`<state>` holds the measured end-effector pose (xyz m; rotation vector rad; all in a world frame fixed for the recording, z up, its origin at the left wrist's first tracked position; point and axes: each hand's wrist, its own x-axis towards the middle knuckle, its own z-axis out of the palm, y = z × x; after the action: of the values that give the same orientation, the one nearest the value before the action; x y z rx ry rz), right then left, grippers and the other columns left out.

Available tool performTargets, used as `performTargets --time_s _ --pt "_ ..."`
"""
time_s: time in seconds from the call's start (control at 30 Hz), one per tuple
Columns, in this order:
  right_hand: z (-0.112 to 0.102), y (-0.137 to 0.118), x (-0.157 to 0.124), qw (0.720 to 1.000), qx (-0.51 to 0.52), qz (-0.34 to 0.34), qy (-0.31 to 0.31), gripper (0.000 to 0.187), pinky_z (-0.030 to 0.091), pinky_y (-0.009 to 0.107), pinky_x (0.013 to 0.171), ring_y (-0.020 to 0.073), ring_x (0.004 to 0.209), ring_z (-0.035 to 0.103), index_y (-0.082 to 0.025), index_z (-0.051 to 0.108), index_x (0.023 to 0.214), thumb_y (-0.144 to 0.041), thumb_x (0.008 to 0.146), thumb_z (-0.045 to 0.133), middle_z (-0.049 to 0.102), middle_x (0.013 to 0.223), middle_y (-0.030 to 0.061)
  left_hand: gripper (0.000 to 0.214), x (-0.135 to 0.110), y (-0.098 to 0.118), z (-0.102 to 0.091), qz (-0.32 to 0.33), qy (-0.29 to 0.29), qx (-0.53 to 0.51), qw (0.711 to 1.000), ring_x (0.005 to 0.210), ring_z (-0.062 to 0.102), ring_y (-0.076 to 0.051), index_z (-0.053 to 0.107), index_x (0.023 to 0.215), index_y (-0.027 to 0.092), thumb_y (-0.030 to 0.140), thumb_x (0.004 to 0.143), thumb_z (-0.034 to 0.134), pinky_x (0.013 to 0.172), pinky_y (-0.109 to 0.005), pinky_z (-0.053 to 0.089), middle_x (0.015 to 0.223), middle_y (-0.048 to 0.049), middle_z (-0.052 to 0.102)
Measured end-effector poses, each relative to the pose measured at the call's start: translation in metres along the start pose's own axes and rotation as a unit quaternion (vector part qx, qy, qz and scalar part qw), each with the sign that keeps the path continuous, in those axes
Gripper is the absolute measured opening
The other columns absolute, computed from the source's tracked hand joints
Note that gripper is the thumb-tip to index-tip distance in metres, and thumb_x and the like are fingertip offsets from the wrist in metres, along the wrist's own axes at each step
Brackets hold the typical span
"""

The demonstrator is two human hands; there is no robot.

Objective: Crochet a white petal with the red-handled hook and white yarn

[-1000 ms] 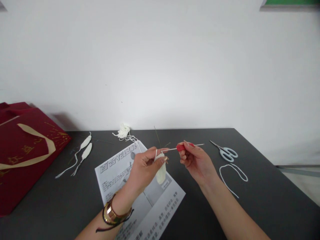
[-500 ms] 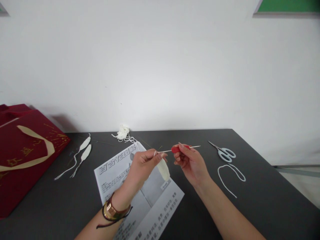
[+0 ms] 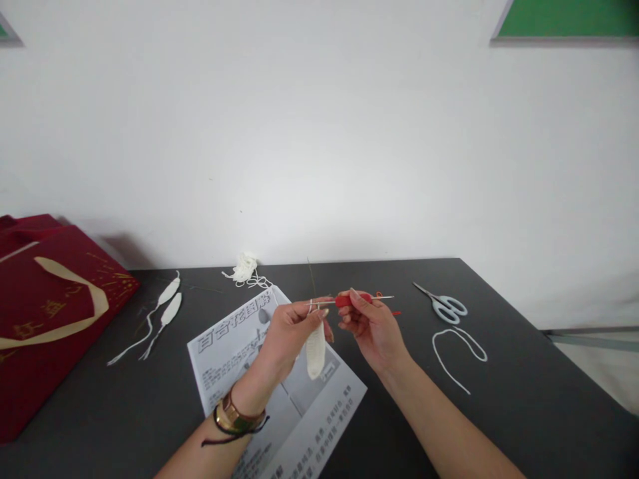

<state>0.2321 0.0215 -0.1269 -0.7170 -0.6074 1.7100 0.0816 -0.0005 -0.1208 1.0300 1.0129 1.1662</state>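
Between thumb and fingers, my left hand pinches a white crocheted petal, which hangs below the fingertips over the printed sheet. White yarn loops round the left index finger. My right hand grips a crochet hook by its red handle. The hook's metal shaft points left and reaches the yarn at my left fingertips; whether its tip sits in a stitch is too small to tell. A thin wire sticks up from the work by the left hand.
Under my hands lies a printed pattern sheet. Scissors and a loose piece of white yarn are at right. Two finished white petals lie left, beside a red gift bag. A white yarn heap sits near the wall.
The petal has swung left and now hangs nearly straight down. The wire has turned upright. My right hand has shifted slightly left, bringing the hook's handle closer to my left fingers.
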Motion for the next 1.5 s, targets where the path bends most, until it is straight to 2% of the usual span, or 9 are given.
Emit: performTargets --time_s 0.23,0.43,0.63,0.73,0.87,0.97,1.13,1.27,1.5 --pt "-0.004 -0.002 0.006 0.999 0.027 0.012 -0.012 0.017 0.055 0.018 0.045 0.0073 0.044 0.056 -0.009 0.07 0.077 -0.025 0.073 0.072 0.066 0.057 0.0013 0.021 0.002 -0.005 0.003 0.034 -0.004 -0.103 0.994 0.084 0.061 -0.015 0.074 0.092 0.017 0.017 0.07 0.072 0.077 -0.024 0.044 0.097 -0.0063 0.071" --pt "-0.008 0.002 0.008 0.992 0.091 0.085 -0.036 0.012 0.051 0.016 0.04 0.0066 0.041 0.054 -0.008 0.069 0.074 -0.02 0.073 0.07 0.065 0.053 0.0005 0.025 0.005 0.002 -0.011 -0.051 -0.107 -0.242 0.963 0.078 0.061 -0.016 0.074 0.094 0.014 0.017 0.07 0.07 0.078 -0.026 0.044 0.082 -0.0072 0.071" --pt "-0.01 0.005 0.01 0.977 0.123 0.159 -0.068 0.012 0.043 0.013 0.035 0.0047 0.036 0.049 -0.007 0.067 0.069 -0.019 0.072 0.067 0.059 0.046 -0.0022 0.017 0.006 0.007 -0.031 -0.047 -0.184 -0.239 0.952 0.091 0.059 -0.028 0.075 0.074 0.016 0.03 0.067 0.069 0.081 -0.039 0.043 0.095 -0.0105 0.065" --pt "-0.012 0.007 0.011 0.969 0.131 0.192 -0.086 0.012 0.037 0.014 0.032 0.0047 0.034 0.047 -0.006 0.066 0.068 -0.017 0.072 0.066 0.058 0.045 -0.0012 0.016 0.007 0.007 -0.034 -0.052 -0.202 -0.15 0.966 0.084 0.058 -0.024 0.072 0.068 0.017 0.032 0.069 0.068 0.076 -0.036 0.043 0.09 -0.0089 0.063" --pt "-0.014 0.008 0.012 0.963 0.146 0.204 -0.098 0.012 0.035 0.013 0.033 0.0042 0.036 0.047 -0.007 0.066 0.068 -0.018 0.073 0.066 0.056 0.044 -0.0028 0.013 0.01 0.013 -0.036 -0.025 -0.201 0.048 0.978 0.076 0.054 -0.017 0.066 0.064 0.014 0.025 0.07 0.069 0.07 -0.028 0.04 0.08 -0.0051 0.059" --pt "-0.017 0.006 0.013 0.963 0.156 0.196 -0.099 0.011 0.036 0.012 0.034 0.0036 0.037 0.046 -0.007 0.066 0.07 -0.018 0.072 0.067 0.055 0.045 -0.0038 0.021 0.01 0.021 -0.042 0.01 -0.187 0.175 0.966 0.078 0.053 -0.018 0.068 0.09 0.017 0.027 0.072 0.069 0.068 -0.027 0.041 0.084 -0.0048 0.06" --pt "-0.018 0.006 0.015 0.967 0.15 0.184 -0.091 0.012 0.041 0.014 0.037 0.0039 0.037 0.046 -0.007 0.065 0.07 -0.018 0.072 0.067 0.055 0.046 -0.0031 0.052 0.007 0.021 -0.041 0.067 -0.171 0.181 0.966 0.063 0.047 -0.011 0.053 0.126 0.027 0.029 0.076 0.064 0.055 -0.023 0.038 0.1 -0.0054 0.055" --pt "-0.016 0.009 0.016 0.976 0.13 0.16 -0.075 0.014 0.043 0.013 0.038 0.0035 0.038 0.048 -0.006 0.066 0.07 -0.02 0.072 0.069 0.059 0.049 -0.0017 0.034 0.009 0.007 -0.025 0.079 -0.133 0.168 0.974 0.051 0.04 -0.006 0.066 0.105 0.021 0.031 0.073 0.068 0.047 -0.021 0.032 0.089 -0.0027 0.056" --pt "-0.01 0.009 0.011 0.991 0.072 0.092 -0.061 0.02 0.045 0.014 0.036 0.0059 0.039 0.052 -0.006 0.069 0.073 -0.026 0.072 0.072 0.063 0.051 0.0009 0.017 0.009 -0.003 -0.001 0.077 -0.012 0.144 0.986 0.07 0.056 -0.016 0.069 0.081 0.018 0.032 0.072 0.068 0.063 -0.025 0.043 0.076 -0.0027 0.063"
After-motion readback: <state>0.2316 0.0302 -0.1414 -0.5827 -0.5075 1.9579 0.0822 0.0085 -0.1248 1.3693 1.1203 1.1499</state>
